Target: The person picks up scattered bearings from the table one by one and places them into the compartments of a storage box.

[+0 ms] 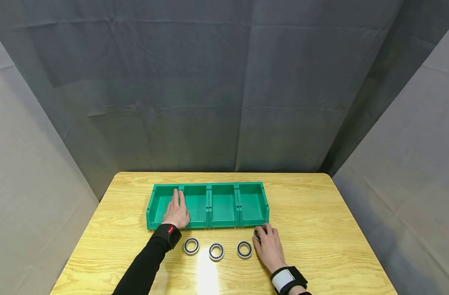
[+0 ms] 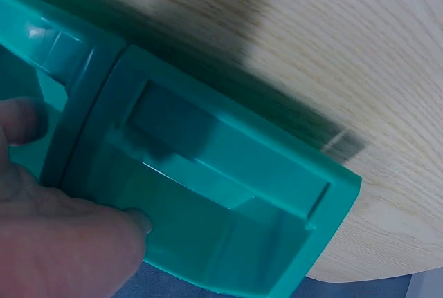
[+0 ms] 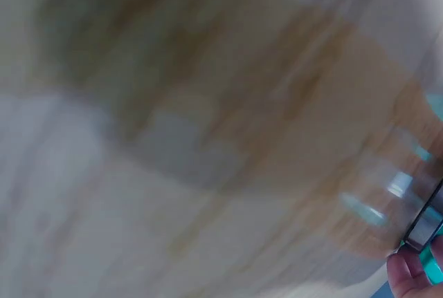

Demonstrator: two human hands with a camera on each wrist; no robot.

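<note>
- Fingers of the right hand (image 1: pixel 270 250) are grasping a bearing (image 1: pixel 256 235) near the front right corner of the green bin row (image 1: pixel 224 224); the right wrist view is showing them pinching its edge. The outer rim is probably serving as the handiest hold on such a flat ring.
- Fingers of the left hand (image 1: pixel 176 213) are holding nothing: two are lying outstretched over the divider (image 2: pixel 84 115), and the hand is straddling the leftmost compartment (image 1: pixel 159 207) and the second one (image 1: pixel 198 200). Perhaps it is steadying the bins; cannot tell how firmly it is pressing.
- Three more bearings are lying flat, well apart, in front of the bins: left one (image 1: pixel 191 246), middle one (image 1: pixel 216 252), right one (image 1: pixel 244 249). The loose spacing is presumably leaving room to take each singly.
- The four compartments are standing side by side, low fronts facing the person, likely for easy access from the near side.
- Worktop (image 1: pixel 320 229) is carrying everything; bands, left (image 1: pixel 169 235) and right (image 1: pixel 288 278), are circling both wrists.
- Grey drapes (image 1: pixel 173 102) are hanging behind, probably screening the background.
</note>
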